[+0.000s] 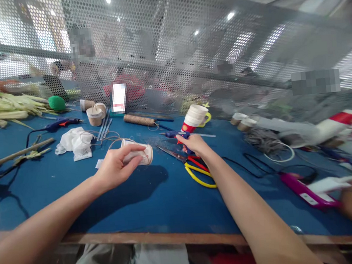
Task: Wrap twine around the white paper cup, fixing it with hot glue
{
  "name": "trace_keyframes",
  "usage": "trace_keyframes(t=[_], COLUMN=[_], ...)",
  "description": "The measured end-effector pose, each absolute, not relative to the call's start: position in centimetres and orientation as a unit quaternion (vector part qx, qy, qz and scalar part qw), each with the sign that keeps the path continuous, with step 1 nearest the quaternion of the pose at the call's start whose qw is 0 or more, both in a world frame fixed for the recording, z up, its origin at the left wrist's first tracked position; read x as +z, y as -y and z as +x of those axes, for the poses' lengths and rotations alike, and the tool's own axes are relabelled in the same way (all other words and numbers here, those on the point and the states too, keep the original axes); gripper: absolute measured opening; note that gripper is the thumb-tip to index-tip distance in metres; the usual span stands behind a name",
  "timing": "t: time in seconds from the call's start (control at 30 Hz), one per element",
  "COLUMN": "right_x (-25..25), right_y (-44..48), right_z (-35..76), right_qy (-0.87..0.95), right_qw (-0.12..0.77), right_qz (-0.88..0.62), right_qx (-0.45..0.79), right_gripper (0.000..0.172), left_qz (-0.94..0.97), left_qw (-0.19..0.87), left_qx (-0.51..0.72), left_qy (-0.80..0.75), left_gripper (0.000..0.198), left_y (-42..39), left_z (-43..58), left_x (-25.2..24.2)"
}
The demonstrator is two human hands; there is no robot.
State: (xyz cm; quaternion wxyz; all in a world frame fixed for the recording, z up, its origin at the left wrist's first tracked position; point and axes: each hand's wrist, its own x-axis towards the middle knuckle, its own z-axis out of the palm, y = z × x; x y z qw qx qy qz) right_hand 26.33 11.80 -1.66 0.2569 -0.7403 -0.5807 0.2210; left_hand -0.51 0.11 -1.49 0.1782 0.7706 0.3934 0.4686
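Note:
My left hand (118, 164) is closed around a white paper cup (147, 154), tipped on its side above the table. Thin brown twine (114, 138) trails from the cup toward the left. In my right hand (192, 143) is a blue glue gun (178, 134), its nozzle pointing left toward the cup. Scissors (198, 169) with red and yellow handles lie beneath and in front of that hand, blades toward the cup. Just behind the glue gun leans a stack of paper cups (195, 115), the lowest one red, with a yellow handle.
A twine spool (139, 119), glue sticks (104, 125), wrapped cups (95, 116) and white lace (76, 143) lie left of centre. A second glue gun (61, 124) sits near pale husks (8, 108). On the right are grey cord (262, 142) and a purple power strip (308, 192). Perforated metal (155, 47) stands behind.

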Motion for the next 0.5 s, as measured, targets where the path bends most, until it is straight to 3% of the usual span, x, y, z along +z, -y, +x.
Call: trace_keyframes(t=[0.2,0.33,0.43,0.5], right_x=[-1.7,0.5,2.3,3.1], right_y=[-12.4,-10.2,-7.3,-5.5], right_z=[26.1,23.7,20.9,19.1], right_qy=[0.583,0.636,0.709,0.770], right_qw=[0.194,0.203,0.208,0.223], right_qz=[-0.780,-0.738,-0.651,-0.495], right_qx=[0.121,0.094,0.172,0.336], right_gripper=[0.031,0.027,0.039,0.048], left_qz=[0.772,0.781,0.797,0.815], left_qw=[0.192,0.178,0.160,0.145], left_qx=[0.461,0.457,0.452,0.441], left_qy=[-0.393,-0.386,-0.367,-0.347], left_gripper=[0.025,0.024,0.024,0.023], left_y=[-0.1,0.0,0.1,0.2], left_z=[-0.4,-0.4,-0.4,-0.4], left_x=[-1.6,-1.5,-1.6,-1.6])
